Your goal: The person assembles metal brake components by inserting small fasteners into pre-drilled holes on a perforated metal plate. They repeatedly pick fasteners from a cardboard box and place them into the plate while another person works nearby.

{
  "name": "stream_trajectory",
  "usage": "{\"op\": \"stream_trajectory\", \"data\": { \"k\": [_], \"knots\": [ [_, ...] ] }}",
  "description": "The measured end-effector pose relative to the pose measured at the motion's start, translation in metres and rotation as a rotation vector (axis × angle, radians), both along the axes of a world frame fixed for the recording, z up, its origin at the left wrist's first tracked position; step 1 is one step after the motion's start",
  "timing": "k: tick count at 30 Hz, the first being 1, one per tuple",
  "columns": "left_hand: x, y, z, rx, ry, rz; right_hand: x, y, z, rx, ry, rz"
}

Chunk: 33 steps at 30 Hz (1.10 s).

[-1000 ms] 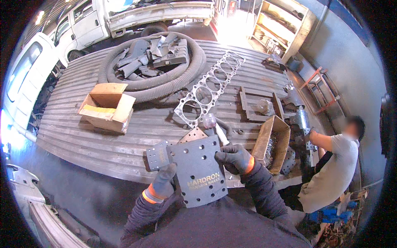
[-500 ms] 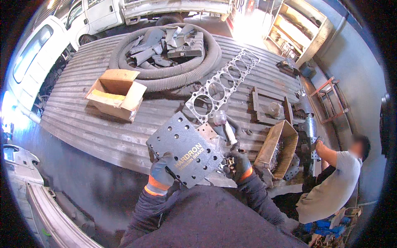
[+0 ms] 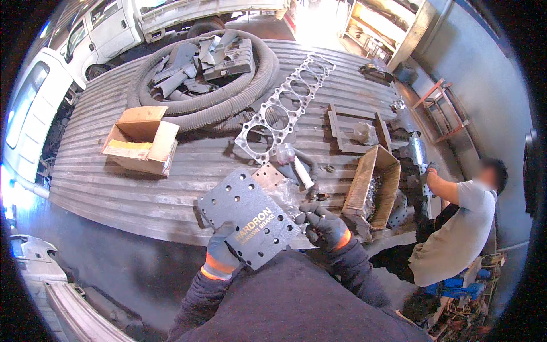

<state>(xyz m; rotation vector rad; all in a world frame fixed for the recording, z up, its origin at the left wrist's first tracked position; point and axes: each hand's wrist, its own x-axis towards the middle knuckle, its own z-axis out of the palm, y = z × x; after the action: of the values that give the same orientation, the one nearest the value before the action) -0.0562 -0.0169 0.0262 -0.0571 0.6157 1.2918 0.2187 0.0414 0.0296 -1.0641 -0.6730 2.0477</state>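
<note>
Far to the left, well beyond the fingers of my left hand (image 3: 221, 245), an open cardboard box (image 3: 151, 163) sits flaps-up on the ribbed counter (image 3: 85, 188), out of their way but with its mouth facing up. Farther beyond those fingers, the thick hose (image 3: 266, 77) is coiled in a ring, which I judge helps pen in the grey broken pieces (image 3: 179, 60) heaped inside it. My left fingers are clamped on the near-left edge of the dark drilled plate (image 3: 242, 208), thumb on its upper face; gripping by the edge leaves most of the holes uncovered and the lettered side tilted toward me. The plate seems held clear of the counter, though its underside is hidden. Just past it from those fingers shows a copper-coloured drilled plate (image 3: 268, 174), and beyond that a long metal gasket (image 3: 266, 130) lies flat, probably the steadiest way for something so thin. A white tube (image 3: 303, 173) lies beyond my right hand (image 3: 325, 228). Its fingers are curled beside the plate's right corner; whether they pinch anything I cannot tell. Just right of them, within easy reach, stands a long open box (image 3: 360, 181); farther right is a co-worker (image 3: 456, 233).
</note>
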Motion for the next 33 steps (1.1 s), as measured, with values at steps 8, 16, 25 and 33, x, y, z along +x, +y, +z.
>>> {"op": "stream_trajectory", "data": {
  "k": [8,16,25,33],
  "knots": [
    [0.036,0.007,-0.015,0.024,0.009,-0.099,0.046,-0.005,-0.013,-0.035,0.229,-0.069],
    [0.086,0.01,-0.027,0.019,0.149,-0.129,0.067,-0.001,0.023,0.323,-0.308,0.114],
    [0.137,-0.003,-0.014,-0.03,0.129,-0.015,0.115,0.01,0.008,0.261,-0.193,0.236],
    [0.145,-0.012,-0.015,-0.058,0.174,0.058,0.117,0.021,-0.025,0.426,-0.072,0.311]
  ]
}}
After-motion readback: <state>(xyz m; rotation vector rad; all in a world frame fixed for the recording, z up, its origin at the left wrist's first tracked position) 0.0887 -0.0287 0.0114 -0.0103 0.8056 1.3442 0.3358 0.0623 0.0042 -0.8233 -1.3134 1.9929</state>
